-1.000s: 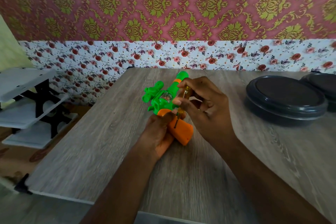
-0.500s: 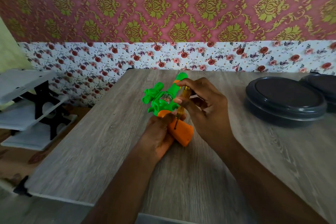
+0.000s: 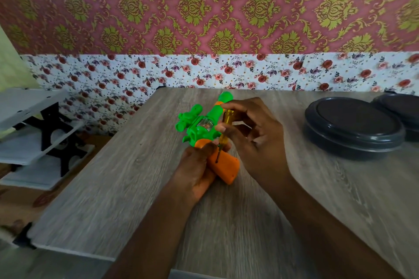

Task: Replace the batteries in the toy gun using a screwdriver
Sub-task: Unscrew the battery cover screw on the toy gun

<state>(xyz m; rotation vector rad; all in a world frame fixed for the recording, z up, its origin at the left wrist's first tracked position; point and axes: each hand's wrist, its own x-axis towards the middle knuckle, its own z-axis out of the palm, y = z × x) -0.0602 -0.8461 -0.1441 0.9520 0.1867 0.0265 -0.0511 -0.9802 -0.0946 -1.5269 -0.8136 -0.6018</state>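
Note:
A green toy gun point(image 3: 199, 127) with an orange grip point(image 3: 226, 167) rests over the middle of the wooden table point(image 3: 136, 188), barrel pointing away from me. My left hand point(image 3: 195, 172) holds it from below at the grip. My right hand point(image 3: 251, 136) pinches a small screwdriver point(image 3: 225, 129) with a yellow see-through handle. The screwdriver stands nearly upright, and its thin metal tip touches the orange grip beside my left thumb. No batteries are in sight.
Two dark round lidded containers point(image 3: 353, 127) sit on the table at the right, one partly cut off by the frame edge. A white and black shelf rack point(image 3: 34, 138) stands on the floor to the left. A wall with flowered paper runs behind the table.
My right hand's fingers have shifted on the screwdriver handle, showing more of the yellow handle. The gun and my left hand have stayed in place.

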